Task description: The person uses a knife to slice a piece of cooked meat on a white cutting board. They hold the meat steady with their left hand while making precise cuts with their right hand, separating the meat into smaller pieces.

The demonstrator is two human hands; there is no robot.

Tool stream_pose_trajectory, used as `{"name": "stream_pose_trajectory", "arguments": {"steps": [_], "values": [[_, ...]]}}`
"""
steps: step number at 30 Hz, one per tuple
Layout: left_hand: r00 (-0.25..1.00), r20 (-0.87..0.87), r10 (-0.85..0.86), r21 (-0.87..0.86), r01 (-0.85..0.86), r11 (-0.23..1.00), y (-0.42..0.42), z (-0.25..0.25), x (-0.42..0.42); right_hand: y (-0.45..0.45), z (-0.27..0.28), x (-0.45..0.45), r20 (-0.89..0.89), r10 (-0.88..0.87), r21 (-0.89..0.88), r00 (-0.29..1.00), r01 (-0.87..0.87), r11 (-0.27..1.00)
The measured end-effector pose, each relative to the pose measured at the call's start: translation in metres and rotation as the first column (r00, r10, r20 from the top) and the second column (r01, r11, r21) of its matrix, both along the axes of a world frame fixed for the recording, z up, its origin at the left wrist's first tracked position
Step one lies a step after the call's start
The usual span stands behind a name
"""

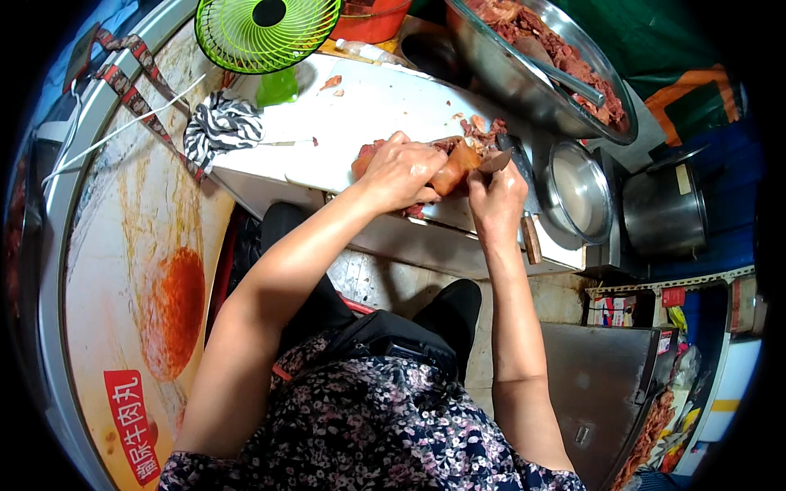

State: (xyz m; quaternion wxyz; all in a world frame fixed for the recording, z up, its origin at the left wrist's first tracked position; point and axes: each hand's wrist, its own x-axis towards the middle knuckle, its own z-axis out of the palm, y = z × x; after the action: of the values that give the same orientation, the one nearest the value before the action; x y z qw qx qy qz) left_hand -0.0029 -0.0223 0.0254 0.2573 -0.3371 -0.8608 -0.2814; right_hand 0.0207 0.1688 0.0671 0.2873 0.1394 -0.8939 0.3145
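Note:
My left hand (405, 172) presses on a chunk of brown cooked meat (457, 169) with smooth, skin-like outer parts, its fingers curled over the top. My right hand (500, 190) grips a small knife (496, 162); its short blade shows beside the meat, while the handle is hidden in the fist. Under the meat lies a white cutting board (393, 92). Reddish meat scraps (485, 132) are heaped just beyond the chunk. To the right of my right hand rests a cleaver (522, 172) with a wooden handle (531, 238).
A large steel basin (509, 80) of meat stands at the back right. Nearby are a steel bowl (577, 190) of cloudy liquid and a steel pot (663, 212). A green fan (270, 43) and a striped cloth (221, 126) are at the left, with a white cord (132, 123).

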Motion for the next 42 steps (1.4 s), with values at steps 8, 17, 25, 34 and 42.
{"name": "stream_pose_trajectory", "arguments": {"steps": [8,17,25,34,42], "values": [[0.948,0.305,-0.092,0.191,0.034,0.981,-0.011,0.025,-0.005,-0.004,-0.008,0.03,0.302,0.105,0.288,0.947,-0.196,0.937],[0.788,0.466,0.403,0.366,-0.586,0.723,-0.072,-0.017,0.06,-0.006,-0.017,0.025,0.291,0.109,0.288,0.95,-0.196,0.937],[0.785,0.429,0.446,0.251,-0.578,0.777,-0.002,-0.044,0.095,-0.006,-0.016,0.026,0.293,0.108,0.291,0.95,-0.196,0.936],[0.831,0.264,0.49,0.127,-0.534,0.836,0.002,-0.031,0.077,-0.006,-0.024,0.027,0.274,0.077,0.311,0.959,-0.165,0.936],[0.869,0.125,0.479,0.001,-0.483,0.876,0.013,-0.02,0.065,-0.007,-0.022,0.028,0.294,0.054,0.312,0.954,-0.149,0.938]]}}
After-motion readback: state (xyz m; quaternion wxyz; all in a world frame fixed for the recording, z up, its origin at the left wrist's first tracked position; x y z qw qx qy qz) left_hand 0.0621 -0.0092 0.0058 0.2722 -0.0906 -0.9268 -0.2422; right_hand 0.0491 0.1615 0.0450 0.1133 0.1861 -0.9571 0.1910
